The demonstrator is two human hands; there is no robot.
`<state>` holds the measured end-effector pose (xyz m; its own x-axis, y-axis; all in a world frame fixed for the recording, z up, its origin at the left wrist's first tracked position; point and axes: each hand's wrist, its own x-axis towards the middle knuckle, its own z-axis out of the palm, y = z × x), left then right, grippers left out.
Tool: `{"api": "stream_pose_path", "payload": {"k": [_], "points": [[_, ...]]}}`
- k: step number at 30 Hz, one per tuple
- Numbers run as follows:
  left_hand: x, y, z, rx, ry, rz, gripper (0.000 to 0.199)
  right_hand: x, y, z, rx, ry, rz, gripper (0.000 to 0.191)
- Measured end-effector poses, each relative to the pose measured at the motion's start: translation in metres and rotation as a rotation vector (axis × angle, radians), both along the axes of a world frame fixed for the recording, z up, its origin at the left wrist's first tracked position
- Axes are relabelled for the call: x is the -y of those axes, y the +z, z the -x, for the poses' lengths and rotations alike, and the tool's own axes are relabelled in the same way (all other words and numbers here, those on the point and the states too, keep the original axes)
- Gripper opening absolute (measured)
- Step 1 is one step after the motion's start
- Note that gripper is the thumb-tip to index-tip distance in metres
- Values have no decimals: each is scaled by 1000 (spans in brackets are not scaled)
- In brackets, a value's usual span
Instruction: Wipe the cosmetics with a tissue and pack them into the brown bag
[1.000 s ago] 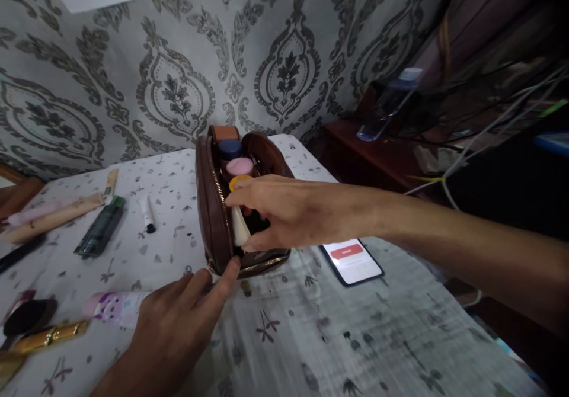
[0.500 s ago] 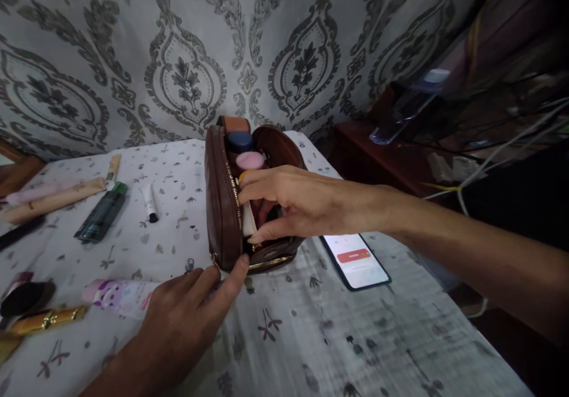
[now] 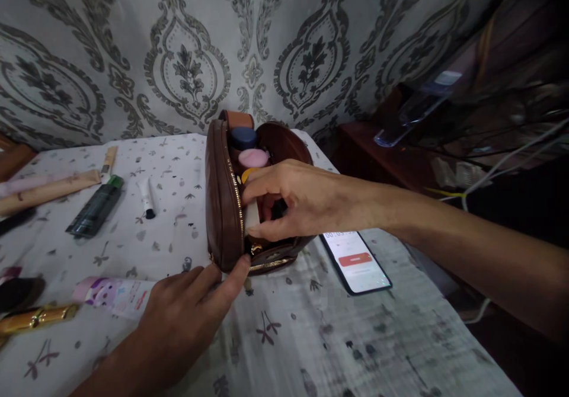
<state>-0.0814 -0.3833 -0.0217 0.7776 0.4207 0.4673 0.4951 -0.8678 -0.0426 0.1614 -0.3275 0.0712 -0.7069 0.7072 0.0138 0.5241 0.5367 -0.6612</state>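
Observation:
A brown zippered cosmetic bag (image 3: 224,207) stands unzipped on the cloth-covered table, its opening facing up. Inside it I see a dark blue round lid (image 3: 243,138), a pink oval piece (image 3: 253,158) and a bit of something yellow (image 3: 249,175). My right hand (image 3: 288,201) reaches into the bag, thumb and fingers closed on a pale flat item (image 3: 252,216) that is partly hidden. My left hand (image 3: 191,308) grips the bag's near left corner, one digit on the zip edge and the others bent beside it.
Right of the bag lies a lit phone (image 3: 355,261). To the left are a purple-and-white tube (image 3: 111,295), a dark green-capped bottle (image 3: 95,207), a small white tube (image 3: 146,198) and a gold stick (image 3: 40,319). A clear bottle (image 3: 418,106) and cables are at the right.
My right hand's thumb has shifted up slightly along the pale item inside the bag. My left hand keeps its place at the corner. The view has turned slightly.

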Motion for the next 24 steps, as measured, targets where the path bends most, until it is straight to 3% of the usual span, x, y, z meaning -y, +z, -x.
{"api": "stream_pose_path", "payload": {"k": [10, 13, 16, 19, 24], "points": [[-1, -1, -1, 55, -36, 11, 32, 2, 8, -8, 145, -62, -141, 31], [0, -1, 2, 83, -80, 29, 34, 13, 14, -12, 120, -140, -223, 34], [2, -1, 7, 99, -118, 48, 36, 37, 15, -11, 48, -250, -327, 23], [6, -2, 14, 85, -132, 65, 36, 66, 4, -7, 53, -303, -371, 16], [15, -6, 25, 62, -142, 66, 32, 101, -30, 1, 136, -329, -419, 21]]}}
